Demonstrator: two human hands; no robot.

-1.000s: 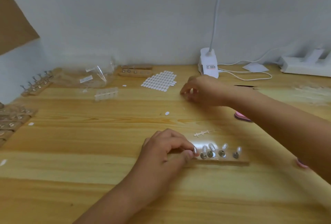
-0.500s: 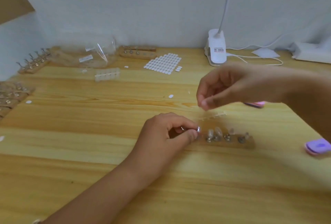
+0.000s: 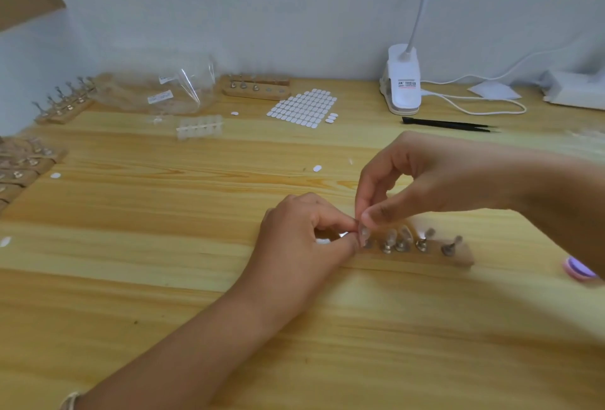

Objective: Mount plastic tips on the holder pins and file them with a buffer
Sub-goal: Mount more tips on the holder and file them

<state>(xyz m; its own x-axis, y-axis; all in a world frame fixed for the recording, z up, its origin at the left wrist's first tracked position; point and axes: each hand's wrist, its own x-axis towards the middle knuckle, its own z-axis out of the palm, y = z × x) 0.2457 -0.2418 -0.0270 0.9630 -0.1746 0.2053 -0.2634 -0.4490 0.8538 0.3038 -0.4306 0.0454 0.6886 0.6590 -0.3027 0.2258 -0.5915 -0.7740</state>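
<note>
The left hand (image 3: pixel 304 232) hides the left end of the wooden holder (image 3: pixel 458 257) it pinches. The plastic tip (image 3: pixel 363 235) pinched by the right hand (image 3: pixel 442 180) is blurred. The pink buffer (image 3: pixel 577 270) is smeared and partly behind the right forearm (image 3: pixel 556 200).

You've got a white clip lamp (image 3: pixel 402 82) at the wall, its white cable (image 3: pixel 484 110) looping right. Black tweezers (image 3: pixel 448 124) lie just in front of it. To its left there's a sheet of white oval stickers (image 3: pixel 302 108), with a crumpled clear plastic bag (image 3: pixel 157 92) further left. All of it sits on the wooden table (image 3: pixel 163 278).
</note>
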